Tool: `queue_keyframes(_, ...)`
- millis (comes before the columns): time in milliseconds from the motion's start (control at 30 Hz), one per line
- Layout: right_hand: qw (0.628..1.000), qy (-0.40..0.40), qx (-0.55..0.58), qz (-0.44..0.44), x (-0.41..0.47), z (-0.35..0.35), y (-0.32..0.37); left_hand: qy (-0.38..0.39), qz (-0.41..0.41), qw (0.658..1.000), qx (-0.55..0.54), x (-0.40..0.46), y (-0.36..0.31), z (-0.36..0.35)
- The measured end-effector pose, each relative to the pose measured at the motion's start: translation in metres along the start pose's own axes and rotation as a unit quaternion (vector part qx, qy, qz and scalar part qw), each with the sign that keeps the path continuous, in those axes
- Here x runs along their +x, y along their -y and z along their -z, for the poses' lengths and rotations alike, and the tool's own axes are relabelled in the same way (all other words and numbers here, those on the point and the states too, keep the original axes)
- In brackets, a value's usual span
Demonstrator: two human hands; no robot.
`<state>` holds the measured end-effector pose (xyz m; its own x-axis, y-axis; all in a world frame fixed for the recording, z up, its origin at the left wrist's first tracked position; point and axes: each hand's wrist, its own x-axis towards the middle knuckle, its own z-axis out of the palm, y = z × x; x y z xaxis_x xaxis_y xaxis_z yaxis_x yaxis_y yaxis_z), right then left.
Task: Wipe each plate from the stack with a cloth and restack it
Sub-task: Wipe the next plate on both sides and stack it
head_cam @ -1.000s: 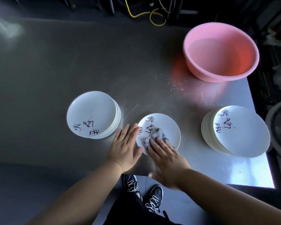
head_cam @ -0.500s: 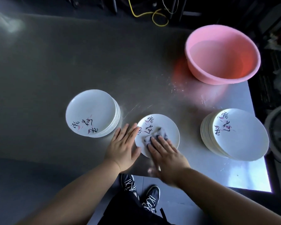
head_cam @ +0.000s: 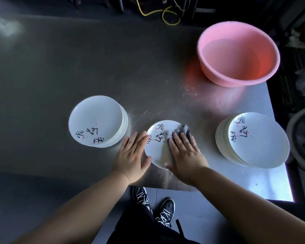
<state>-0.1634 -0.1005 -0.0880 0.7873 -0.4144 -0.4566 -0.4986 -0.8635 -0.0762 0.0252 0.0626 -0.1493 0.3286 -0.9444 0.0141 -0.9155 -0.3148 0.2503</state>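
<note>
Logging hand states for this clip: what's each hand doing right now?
Left hand: open, flat against the plate rim.
Right hand: open, pressing the cloth onto the plate.

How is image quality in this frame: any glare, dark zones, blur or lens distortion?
Head view: strong glare on the table's near right corner; left side falls into dim shadow; pink basin casts a pink tint on the metal; cloth under the right hand is slightly blurred; wide-angle bending at the edges.

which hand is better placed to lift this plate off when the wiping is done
Likely the left hand: it lies flat at the single plate's left rim, holding nothing, and one plate stack is on its side. The right hand presses the cloth onto the plate.
</note>
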Motion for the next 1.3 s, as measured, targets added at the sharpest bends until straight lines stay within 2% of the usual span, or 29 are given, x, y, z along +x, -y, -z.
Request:
queue_keyframes(100, 0.999, 0.0, 0.023, -0.035, -0.005, 0.0, 0.005, 0.008, 0.004, 1.0, 0.002, 0.0, 0.001, 0.001)
queue_keyframes(233, 0.999, 0.006, 0.034, 0.009, -0.054, -0.029, 0.023, 0.005, 0.001, 1.0, 0.0, 0.0, 0.001, -0.001)
queue_keyframes(300, 1.0, -0.008, 0.024, 0.011, -0.048, -0.033, 0.012, -0.003, 0.001, 1.0, -0.001, 0.001, 0.0, -0.001)
queue_keyframes(433, 0.997, -0.023, 0.047, -0.063, -0.009, -0.021, -0.015, -0.004, 0.001, 1.0, -0.003, 0.0, 0.0, -0.001)
queue_keyframes(500, 0.995, -0.03, 0.066, -0.066, -0.015, -0.025, -0.01, 0.001, 0.0, 1.0, 0.0, 0.001, 0.001, 0.0)
queue_keyframes(667, 0.998, -0.05, 0.039, 0.012, -0.052, -0.038, -0.009, -0.01, -0.008, 1.0, 0.002, 0.0, 0.001, -0.001)
queue_keyframes(767, 0.999, -0.047, 0.007, 0.004, -0.005, -0.009, -0.036, -0.016, -0.014, 1.0, -0.002, 0.0, 0.001, 0.0)
queue_keyframes(933, 0.99, 0.008, -0.089, 0.112, 0.06, 0.036, -0.041, -0.015, -0.009, 1.0, -0.013, 0.0, 0.0, 0.003)
queue_keyframes(1000, 0.996, 0.014, -0.044, 0.079, 0.046, 0.029, -0.041, -0.008, -0.009, 1.0, -0.003, 0.0, 0.0, 0.004)
queue_keyframes(1067, 1.0, 0.007, 0.018, 0.011, 0.014, 0.014, -0.038, -0.007, -0.01, 1.0, 0.004, 0.0, 0.0, 0.003)
queue_keyframes(1133, 0.998, 0.012, 0.038, -0.038, -0.013, -0.001, -0.029, -0.015, -0.012, 1.0, 0.004, 0.0, 0.001, 0.002)
queue_keyframes(1200, 0.998, 0.024, 0.033, -0.045, -0.015, -0.001, -0.025, -0.022, -0.018, 1.0, 0.006, 0.0, 0.001, 0.001)
queue_keyframes(1300, 0.999, -0.014, 0.03, 0.005, 0.017, 0.014, -0.031, -0.02, -0.014, 1.0, 0.009, 0.0, 0.001, 0.0)
